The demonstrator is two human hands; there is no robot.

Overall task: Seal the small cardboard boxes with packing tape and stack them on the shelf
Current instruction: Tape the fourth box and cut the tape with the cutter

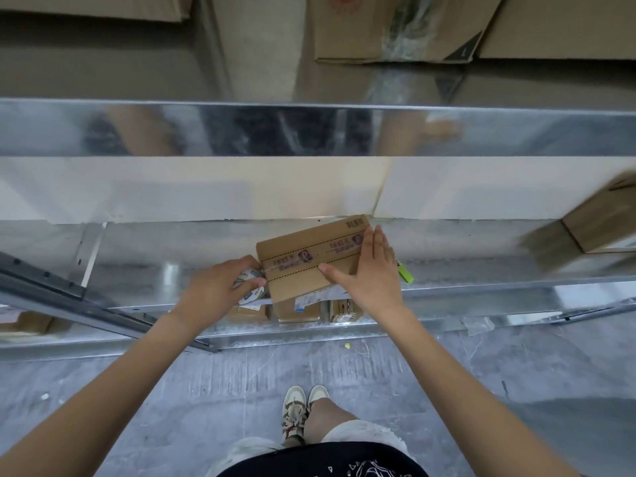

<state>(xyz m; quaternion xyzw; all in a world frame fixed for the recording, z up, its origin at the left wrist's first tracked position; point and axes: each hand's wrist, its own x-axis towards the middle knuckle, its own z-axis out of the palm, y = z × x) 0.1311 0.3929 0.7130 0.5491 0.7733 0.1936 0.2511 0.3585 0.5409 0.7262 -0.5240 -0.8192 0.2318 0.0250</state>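
A small brown cardboard box (303, 263) lies on the metal shelf (144, 256), turned at an angle, with printed dashed lines and clear tape along its top seam. My left hand (220, 287) grips a roll of packing tape (249, 285) at the box's left edge, a strip of tape running from the roll onto the seam. My right hand (371, 270) lies flat on the right part of the box top, fingers spread, pressing it down.
A green object (406, 275) lies on the shelf just right of my right hand. Several small boxes (299, 309) sit on the shelf level below. Larger cartons stand on the upper shelf (389, 29) and at the right (605, 218). My feet are on the grey floor.
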